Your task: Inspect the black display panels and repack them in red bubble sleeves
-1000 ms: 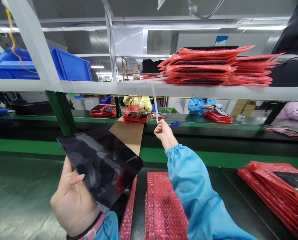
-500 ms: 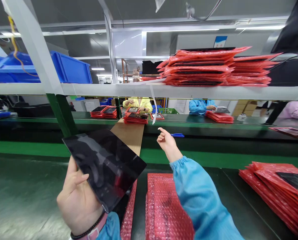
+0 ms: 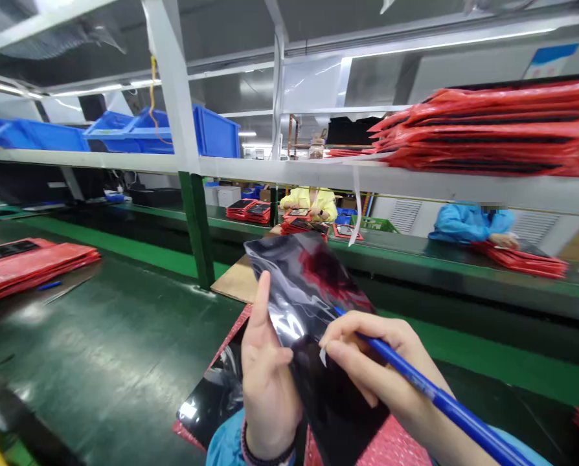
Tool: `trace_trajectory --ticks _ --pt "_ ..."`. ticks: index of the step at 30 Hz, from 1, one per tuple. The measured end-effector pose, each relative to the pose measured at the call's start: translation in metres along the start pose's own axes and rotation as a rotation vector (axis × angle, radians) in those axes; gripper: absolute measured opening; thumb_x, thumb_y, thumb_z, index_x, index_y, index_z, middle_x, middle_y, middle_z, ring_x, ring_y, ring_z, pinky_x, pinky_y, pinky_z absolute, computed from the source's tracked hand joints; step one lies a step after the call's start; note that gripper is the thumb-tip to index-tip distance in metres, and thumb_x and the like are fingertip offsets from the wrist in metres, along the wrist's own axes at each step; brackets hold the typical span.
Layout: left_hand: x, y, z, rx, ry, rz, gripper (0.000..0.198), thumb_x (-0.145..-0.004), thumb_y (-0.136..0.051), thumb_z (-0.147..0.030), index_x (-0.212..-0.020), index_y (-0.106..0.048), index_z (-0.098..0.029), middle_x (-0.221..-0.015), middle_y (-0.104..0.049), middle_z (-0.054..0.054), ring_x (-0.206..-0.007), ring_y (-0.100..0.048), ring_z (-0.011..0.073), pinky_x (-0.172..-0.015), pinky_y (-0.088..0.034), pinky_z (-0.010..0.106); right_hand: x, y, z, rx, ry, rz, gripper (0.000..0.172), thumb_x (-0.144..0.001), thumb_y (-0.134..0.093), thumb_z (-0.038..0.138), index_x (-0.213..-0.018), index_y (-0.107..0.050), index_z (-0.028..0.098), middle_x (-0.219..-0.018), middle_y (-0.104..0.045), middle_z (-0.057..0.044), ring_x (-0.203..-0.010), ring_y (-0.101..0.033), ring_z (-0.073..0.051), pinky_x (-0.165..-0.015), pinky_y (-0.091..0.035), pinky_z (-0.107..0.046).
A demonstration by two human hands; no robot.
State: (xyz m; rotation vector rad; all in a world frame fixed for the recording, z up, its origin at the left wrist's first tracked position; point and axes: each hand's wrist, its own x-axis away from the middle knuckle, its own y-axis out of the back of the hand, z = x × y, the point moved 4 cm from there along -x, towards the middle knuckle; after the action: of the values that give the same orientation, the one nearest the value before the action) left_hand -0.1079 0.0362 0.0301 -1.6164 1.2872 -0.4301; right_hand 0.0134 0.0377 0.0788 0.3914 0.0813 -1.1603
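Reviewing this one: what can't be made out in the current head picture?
All in the head view:
- Left hand: some fingers, hidden behind the black panel.
- Black panel: lower end, cut off by the bottom edge.
- Blue pen: rear end, cut off by the bottom edge.
- White scrap at the right hand: too small to identify.
- Wall sign: print blurred.

Left grip (image 3: 270, 382) supports palm-up, right grip (image 3: 391, 386) pinches.
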Motion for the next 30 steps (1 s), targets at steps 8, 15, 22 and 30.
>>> trace_trajectory --ticks 8,15,22,30 --pt "0.021 -0.012 0.002 0.311 0.113 0.218 0.063 -0.075 -0.044 -0.032 -0.135 -0.058 -0.020 -0.138 -0.059 0.006 -0.135 -0.045 0.0303 -0.117 -0.024 0.048 0.011 -0.013 0.006 0.186 -0.106 -0.002 0.021 -0.084 -0.059 0.035 -0.072 -0.069 0.020 -0.040 -0.040 0.008 -0.038 -0.035 -0.008 -0.045 -0.031 -0.023" --pt "0.026 -0.015 -0.008 0.276 0.139 0.260 0.060 -0.074 -0.049 -0.029 -0.133 -0.059 -0.027 -0.137 -0.060 -0.001 -0.137 -0.043 0.0255 -0.120 -0.017 0.041 0.013 -0.017 0.000 0.302 0.030 0.063 0.022 -0.087 -0.058 0.035 -0.075 -0.071 0.022 -0.039 -0.043 0.008 -0.033 -0.036 -0.007 -0.038 -0.030 -0.020" --pt "0.028 -0.014 -0.004 0.237 0.117 0.247 0.062 -0.073 -0.046 -0.031 -0.134 -0.059 -0.028 -0.137 -0.060 -0.001 -0.142 -0.035 0.0273 -0.120 -0.015 0.047 0.016 -0.017 -0.002 0.369 0.078 0.064 0.021 -0.088 -0.059 0.033 -0.076 -0.072 0.023 -0.037 -0.048 0.007 -0.031 -0.040 -0.008 -0.036 -0.032 -0.020" --pt "0.026 -0.008 0.000 0.074 0.058 0.102 0.065 -0.068 -0.046 -0.036 -0.131 -0.061 -0.025 -0.135 -0.060 0.002 -0.148 -0.019 0.0278 -0.121 -0.004 0.048 0.019 -0.017 -0.003 0.389 0.140 -0.030 0.020 -0.087 -0.061 0.037 -0.075 -0.073 0.026 -0.037 -0.050 0.006 -0.030 -0.041 -0.009 -0.035 -0.032 -0.021"
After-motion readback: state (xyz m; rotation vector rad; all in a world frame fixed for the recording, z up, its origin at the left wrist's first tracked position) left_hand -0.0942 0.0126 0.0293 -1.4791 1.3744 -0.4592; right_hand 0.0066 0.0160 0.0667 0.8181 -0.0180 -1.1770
